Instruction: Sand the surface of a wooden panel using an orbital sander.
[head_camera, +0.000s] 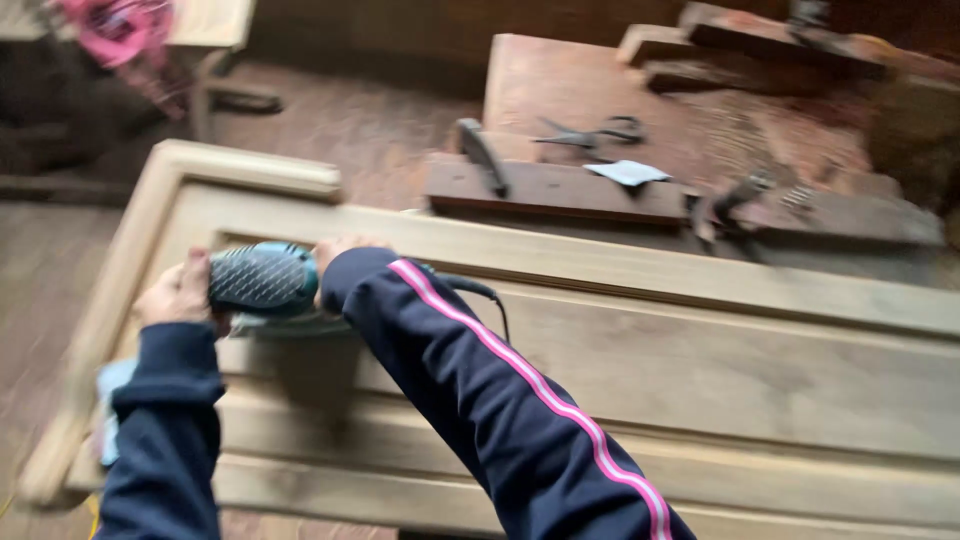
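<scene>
Pale wood fills the view, blurred: a panelled door lying flat. The right hand is mostly hidden behind its dark sleeve; the left hand shows. Both clasp the teal sander, pressed near the door's left end. Open panel stretches rightward; scissors lie beyond.

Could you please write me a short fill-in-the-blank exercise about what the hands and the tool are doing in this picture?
1. Both hands, the left hand and the right hand, grip a teal power ____ on the wood.
2. The tool rests on a pale wooden ____, framed like a door.
3. The dark sleeve of the right arm carries a ____ stripe.
4. On the reddish bench behind lies a pair of ____.

Missing words: sander; panel; pink; scissors.
</scene>
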